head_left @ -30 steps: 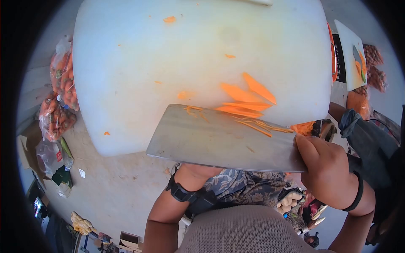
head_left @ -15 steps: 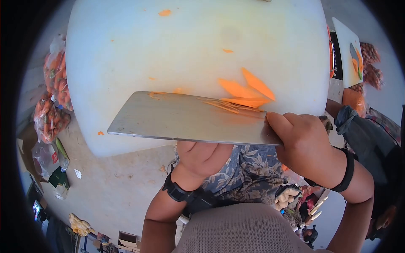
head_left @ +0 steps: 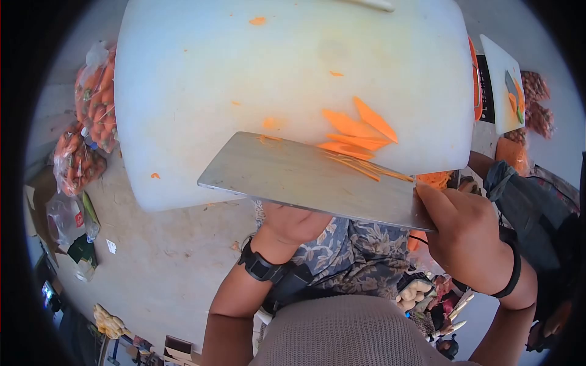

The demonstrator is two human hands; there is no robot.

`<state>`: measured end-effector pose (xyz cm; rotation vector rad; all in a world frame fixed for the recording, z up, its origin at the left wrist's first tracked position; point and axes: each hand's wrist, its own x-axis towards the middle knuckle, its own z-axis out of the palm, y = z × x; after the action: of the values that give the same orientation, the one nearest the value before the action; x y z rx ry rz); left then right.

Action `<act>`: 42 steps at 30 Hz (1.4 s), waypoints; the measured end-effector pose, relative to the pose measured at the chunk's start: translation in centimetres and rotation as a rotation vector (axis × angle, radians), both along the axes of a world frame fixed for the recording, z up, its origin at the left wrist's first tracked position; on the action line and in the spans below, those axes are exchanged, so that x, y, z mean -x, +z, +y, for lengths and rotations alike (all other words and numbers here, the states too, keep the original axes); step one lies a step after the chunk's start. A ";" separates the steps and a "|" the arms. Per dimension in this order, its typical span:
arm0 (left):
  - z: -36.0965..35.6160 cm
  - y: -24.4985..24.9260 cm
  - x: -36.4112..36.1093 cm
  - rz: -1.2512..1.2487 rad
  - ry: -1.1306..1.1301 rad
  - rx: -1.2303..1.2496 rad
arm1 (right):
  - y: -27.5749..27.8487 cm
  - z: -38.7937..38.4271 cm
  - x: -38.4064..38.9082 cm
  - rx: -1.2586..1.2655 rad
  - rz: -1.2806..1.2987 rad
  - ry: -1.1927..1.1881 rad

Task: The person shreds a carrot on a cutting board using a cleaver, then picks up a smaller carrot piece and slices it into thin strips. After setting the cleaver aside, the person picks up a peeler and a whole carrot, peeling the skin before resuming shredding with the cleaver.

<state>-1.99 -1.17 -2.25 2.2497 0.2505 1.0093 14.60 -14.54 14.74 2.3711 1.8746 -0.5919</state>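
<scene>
My right hand [head_left: 464,229] is wrapped around the grip end of a wide cleaver [head_left: 305,186], whose flat blade lies across the near edge of the board. Thin carrot shreds [head_left: 366,169] cling to the blade's upper face. My left hand [head_left: 296,222] is under the blade near its middle; its fingers are hidden by the steel. Just beyond the blade, several slanted carrot slices [head_left: 354,125] lie fanned on the white cutting board [head_left: 244,55]. Small carrot scraps [head_left: 257,21] are scattered about the board.
Bags of carrots [head_left: 97,113] stand on the floor at left. Shredded carrot [head_left: 434,180] shows below the board's near right corner. At right, a second board [head_left: 495,67] holds a knife and carrot pieces, with another person's sleeve [head_left: 519,189] nearby. A white handle [head_left: 372,5] lies at the board's far edge.
My right hand and the cleaver have moved right and toward my body, the handle end dropping lower. More of the carrot slices and the shreds beyond the board's corner now show.
</scene>
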 end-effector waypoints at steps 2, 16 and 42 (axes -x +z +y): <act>0.0 -0.4 0.3 0.002 -0.019 0.027 | 0.4 -0.6 -0.1 -0.006 -0.013 0.003; -0.7 -0.4 1.7 0.127 -0.098 0.209 | 0.7 0.2 -1.0 0.083 0.014 0.035; -1.5 -1.6 3.3 0.253 -0.098 0.338 | 0.1 1.9 0.0 0.000 0.013 0.107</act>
<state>-5.25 -2.64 -3.88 2.0514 0.3850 0.5800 14.55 -12.61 14.87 2.2545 1.9918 -0.5983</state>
